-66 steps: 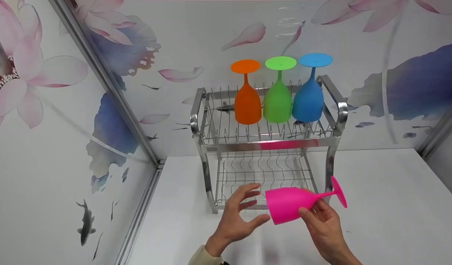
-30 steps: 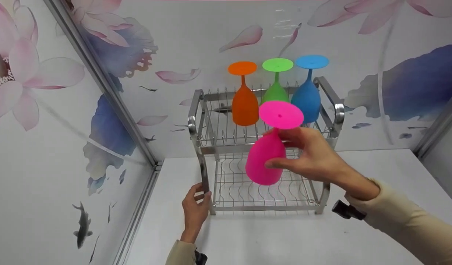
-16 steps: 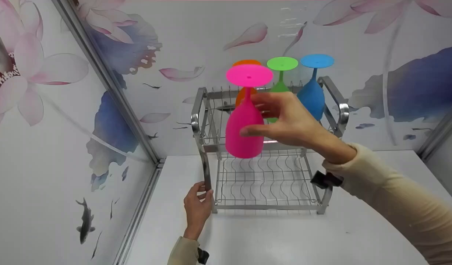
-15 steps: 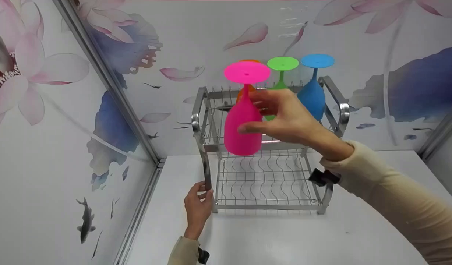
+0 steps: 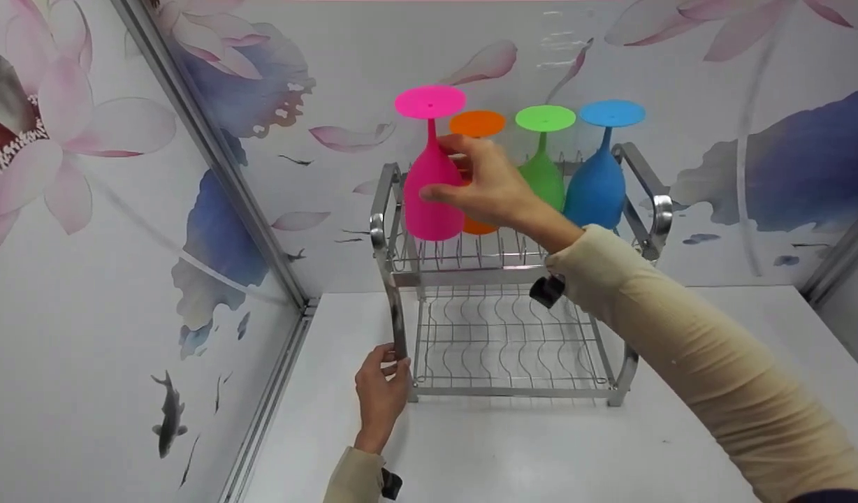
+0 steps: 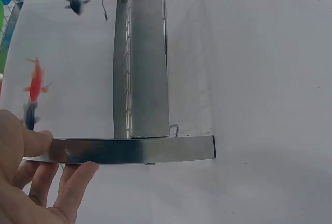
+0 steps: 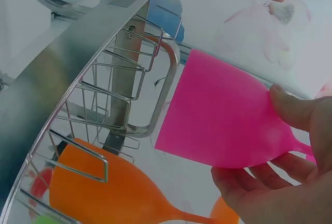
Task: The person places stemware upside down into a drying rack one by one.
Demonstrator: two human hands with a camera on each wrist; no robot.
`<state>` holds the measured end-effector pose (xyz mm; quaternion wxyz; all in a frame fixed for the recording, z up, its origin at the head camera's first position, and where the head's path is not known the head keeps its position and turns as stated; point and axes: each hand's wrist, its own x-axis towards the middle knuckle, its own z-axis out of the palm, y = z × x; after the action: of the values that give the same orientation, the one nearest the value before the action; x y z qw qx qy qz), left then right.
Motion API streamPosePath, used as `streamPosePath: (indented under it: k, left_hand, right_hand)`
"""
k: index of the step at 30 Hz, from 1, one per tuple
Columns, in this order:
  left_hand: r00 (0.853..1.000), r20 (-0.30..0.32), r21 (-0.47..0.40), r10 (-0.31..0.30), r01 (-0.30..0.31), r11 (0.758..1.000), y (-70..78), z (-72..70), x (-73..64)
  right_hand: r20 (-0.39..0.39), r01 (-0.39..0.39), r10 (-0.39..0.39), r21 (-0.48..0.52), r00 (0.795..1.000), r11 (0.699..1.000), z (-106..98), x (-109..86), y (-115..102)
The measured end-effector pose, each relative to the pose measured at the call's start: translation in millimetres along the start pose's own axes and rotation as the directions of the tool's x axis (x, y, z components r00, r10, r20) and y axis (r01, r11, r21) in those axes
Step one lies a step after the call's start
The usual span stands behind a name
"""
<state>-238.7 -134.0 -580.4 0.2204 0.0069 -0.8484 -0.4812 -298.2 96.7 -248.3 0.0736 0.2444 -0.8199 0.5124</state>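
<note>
My right hand (image 5: pixel 488 183) grips a pink wine glass (image 5: pixel 432 195) by its bowl, thumb on one side and fingers on the other. The glass is upside down, base up, over the left end of the rack's upper tier. In the right wrist view, a gap shows between its rim and the wires. Right of it, an orange wine glass (image 5: pixel 479 227), a green one (image 5: pixel 546 178) and a blue one (image 5: pixel 597 185) stand inverted on the rack. My left hand (image 5: pixel 383 391) holds the left front leg of the metal dish rack (image 5: pixel 464 278), pinching it between thumb and fingers (image 6: pixel 75 190).
The rack's lower wire tier (image 5: pixel 509 342) holds nothing visible. A white tabletop (image 5: pixel 520 450) extends in front and to both sides. Flower-patterned panels (image 5: pixel 212 391) stand at the left and behind the rack.
The pink glass was turned from sideways to upside down, then raised and moved left and back to the upper tier. My left hand left the glass and took hold of the rack's leg.
</note>
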Motion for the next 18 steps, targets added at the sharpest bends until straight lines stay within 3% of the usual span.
streamPosePath:
  k: [6, 11, 18]
  left_hand:
    - [1.0, 0.0, 0.018, -0.005, 0.005, 1.0, -0.7, 1.5, -0.6]
    - [1.0, 0.0, 0.021, -0.002, 0.002, 1.0, -0.2, 1.7, -0.3]
    - [1.0, -0.01, -0.007, 0.02, -0.02, 1.0, -0.9, 1.0, 0.1]
  right_hand:
    - [-0.015, 0.013, -0.012, 0.04, 1.0, 0.999, 17.0, 18.1, 15.4]
    - [-0.029, 0.023, -0.023, 0.012, 0.999, 1.0, 29.0, 28.3, 22.5]
    - [-0.058, -0.049, 0.049, 0.011, 0.997, 0.999, 38.6, 39.2, 33.2]
